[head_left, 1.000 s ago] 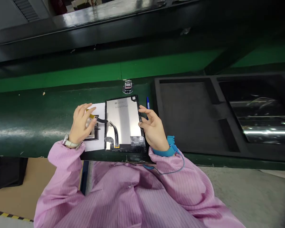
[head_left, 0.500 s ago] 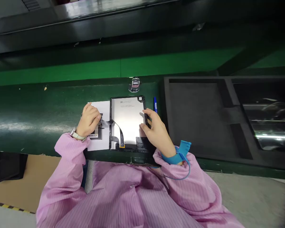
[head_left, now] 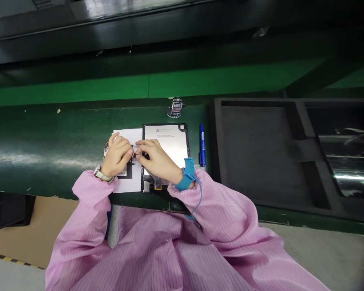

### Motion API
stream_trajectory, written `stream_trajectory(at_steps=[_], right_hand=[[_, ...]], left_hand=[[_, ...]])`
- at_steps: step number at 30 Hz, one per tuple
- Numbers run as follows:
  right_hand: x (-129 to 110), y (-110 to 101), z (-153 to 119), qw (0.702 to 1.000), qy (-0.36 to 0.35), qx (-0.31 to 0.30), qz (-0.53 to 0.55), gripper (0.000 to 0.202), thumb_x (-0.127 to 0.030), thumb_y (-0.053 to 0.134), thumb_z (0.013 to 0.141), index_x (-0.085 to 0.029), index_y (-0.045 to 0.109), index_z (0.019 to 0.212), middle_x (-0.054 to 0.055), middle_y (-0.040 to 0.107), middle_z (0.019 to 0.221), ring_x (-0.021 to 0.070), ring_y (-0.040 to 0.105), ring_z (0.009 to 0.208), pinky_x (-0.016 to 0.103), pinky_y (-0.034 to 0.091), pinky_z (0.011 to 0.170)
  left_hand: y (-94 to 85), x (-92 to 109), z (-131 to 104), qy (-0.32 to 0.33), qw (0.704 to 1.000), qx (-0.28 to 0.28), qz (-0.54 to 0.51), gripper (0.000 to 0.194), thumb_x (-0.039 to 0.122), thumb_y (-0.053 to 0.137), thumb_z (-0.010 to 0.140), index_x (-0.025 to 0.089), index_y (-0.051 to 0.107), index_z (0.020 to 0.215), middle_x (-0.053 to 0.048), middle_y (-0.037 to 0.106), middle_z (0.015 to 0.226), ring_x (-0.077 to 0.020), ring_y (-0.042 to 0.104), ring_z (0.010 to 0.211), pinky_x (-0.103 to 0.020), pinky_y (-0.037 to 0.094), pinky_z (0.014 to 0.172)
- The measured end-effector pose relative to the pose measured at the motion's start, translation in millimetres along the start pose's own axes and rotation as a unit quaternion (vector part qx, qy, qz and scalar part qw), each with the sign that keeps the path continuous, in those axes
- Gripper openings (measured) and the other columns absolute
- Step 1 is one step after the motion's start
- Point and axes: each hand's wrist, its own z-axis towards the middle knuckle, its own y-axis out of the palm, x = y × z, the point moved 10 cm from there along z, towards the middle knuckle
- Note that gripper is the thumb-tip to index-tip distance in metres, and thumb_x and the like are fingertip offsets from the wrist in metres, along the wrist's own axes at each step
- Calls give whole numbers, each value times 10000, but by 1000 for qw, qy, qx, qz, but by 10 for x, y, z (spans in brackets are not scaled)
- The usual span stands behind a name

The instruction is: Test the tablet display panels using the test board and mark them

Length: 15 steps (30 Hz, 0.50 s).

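A display panel (head_left: pixel 176 145) with a silvery back and black frame lies on the green bench. Left of it is a white sheet (head_left: pixel 136 180) with a dark, labelled flat part (head_left: pixel 128 171) on it, mostly covered by my left hand (head_left: pixel 117 155). A black ribbon cable (head_left: pixel 135 155) shows between my two hands; its lower end is fixed near the panel's bottom edge. My left hand is closed, thumb and fingers pinching the cable's free end. Close beside it, my right hand (head_left: pixel 154 159) reaches across the panel, its fingertips closed on the cable.
A blue marker (head_left: pixel 202 145) lies right of the panel, and a shiny metal fixture (head_left: pixel 175 107) stands behind it. A large black foam tray (head_left: pixel 255 149) occupies the right side. My right wrist wears a blue strap (head_left: pixel 186 176) with a cord.
My right hand has left the panel's right edge and moved left to the cable beside my left hand. The marker is now fully uncovered. My left hand has stayed nearly in place.
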Motion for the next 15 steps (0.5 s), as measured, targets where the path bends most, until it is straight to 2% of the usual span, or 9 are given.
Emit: stream_trajectory(at_steps=[3,6,15], right_hand=[[64,-13,13,1000,3,6,9,128,-100,561,853,-183,600,763,77,694,1177,230,564,1137,445,383,1108],[91,-24,15,1000,5,14,16,122,-104,561,846,-186,589,760,75,698,1157,228,557,1097,424,383,1072],[123,-35,46,999,-14,20,48,130,-162,574,884,-191,616,765,45,714,1081,198,565,1015,385,372,1020]], left_hand=[[15,35,-11,21,1000,-3,4,287,280,403,1017,216,511,759,9,543,741,-189,507,833,-502,272,1147],[44,40,-10,28,1000,-8,8,262,265,419,1010,218,512,770,11,542,742,-193,513,848,-504,270,1145],[57,12,11,6,1000,3,28,281,288,389,1005,225,503,756,1,554,738,-198,524,816,-515,312,1136]])
